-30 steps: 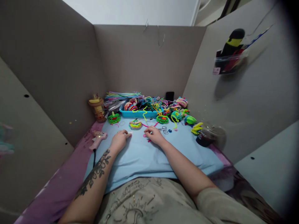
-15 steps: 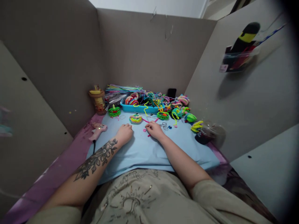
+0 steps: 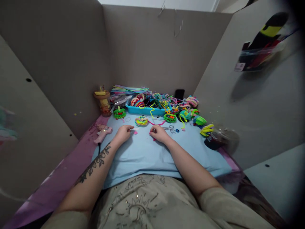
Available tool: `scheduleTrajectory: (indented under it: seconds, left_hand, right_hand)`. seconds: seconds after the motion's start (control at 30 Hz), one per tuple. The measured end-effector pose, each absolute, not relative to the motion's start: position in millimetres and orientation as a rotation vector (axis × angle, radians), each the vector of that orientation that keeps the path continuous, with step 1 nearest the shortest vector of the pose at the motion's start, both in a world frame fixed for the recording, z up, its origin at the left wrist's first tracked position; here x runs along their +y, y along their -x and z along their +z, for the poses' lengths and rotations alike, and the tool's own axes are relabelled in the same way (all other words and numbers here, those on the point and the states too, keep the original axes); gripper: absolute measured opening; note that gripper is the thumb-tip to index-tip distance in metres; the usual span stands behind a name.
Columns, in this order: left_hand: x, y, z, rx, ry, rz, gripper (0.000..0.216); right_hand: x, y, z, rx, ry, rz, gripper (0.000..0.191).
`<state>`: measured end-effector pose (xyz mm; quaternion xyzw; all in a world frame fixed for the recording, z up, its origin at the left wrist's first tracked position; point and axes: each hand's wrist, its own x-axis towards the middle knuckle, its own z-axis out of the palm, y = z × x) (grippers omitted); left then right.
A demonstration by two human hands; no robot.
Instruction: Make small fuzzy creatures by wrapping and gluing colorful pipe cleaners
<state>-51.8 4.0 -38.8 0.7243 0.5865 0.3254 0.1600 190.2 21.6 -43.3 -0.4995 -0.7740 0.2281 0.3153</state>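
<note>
My left hand (image 3: 123, 133) rests on the light blue cloth (image 3: 147, 156), its fingers curled and pinched on a small white stick with a pink piece (image 3: 135, 131) at its tip. My right hand (image 3: 160, 134) lies a little to the right, fingers curled over a pink pipe cleaner (image 3: 154, 138) on the cloth. Just beyond both hands sits a round multicoloured pipe-cleaner piece (image 3: 141, 121). Small scissors (image 3: 169, 128) lie right of my right hand.
A blue tray (image 3: 145, 110) of pipe-cleaner pieces stands at the back, with green fuzzy figures (image 3: 119, 113) and other coloured ones around it. A pink glue gun (image 3: 103, 132) lies at the left. A jar (image 3: 102, 101) stands back left. Grey partition walls enclose the desk.
The view has shifted a little. My left hand has uncurled slightly, and the pink piece now shows at its fingertips. My right hand stays on the pink pipe cleaner.
</note>
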Motion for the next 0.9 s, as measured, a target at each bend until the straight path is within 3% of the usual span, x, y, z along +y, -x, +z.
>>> scheduleTrajectory:
  seconds: [0.13,0.23,0.57,0.73,0.9]
  left_hand:
    - [-8.0,31.4,-32.1,1.637,-2.002,1.065,0.023]
    - [-16.5,8.4,-35.3,1.517,-1.931,1.08,0.02]
    - [-12.2,21.7,-36.2,1.722,-1.957,1.2,0.024]
    - [-8.1,42.2,-32.0,1.852,-2.144,0.805,0.027]
    - [-2.7,31.3,-36.3,1.916,-2.258,0.675,0.024]
  right_hand:
    - [17.4,-185.7,-43.1,-1.684,1.146,1.085,0.01]
    - [13.1,-179.4,-42.7,-1.54,1.023,1.224,0.016]
    - [4.3,-166.1,-44.3,-1.653,1.029,0.965,0.01]
    - [11.8,-155.2,-41.0,-1.888,1.118,0.829,0.012]
    - [32.9,-140.8,-46.7,-2.09,1.214,0.707,0.012]
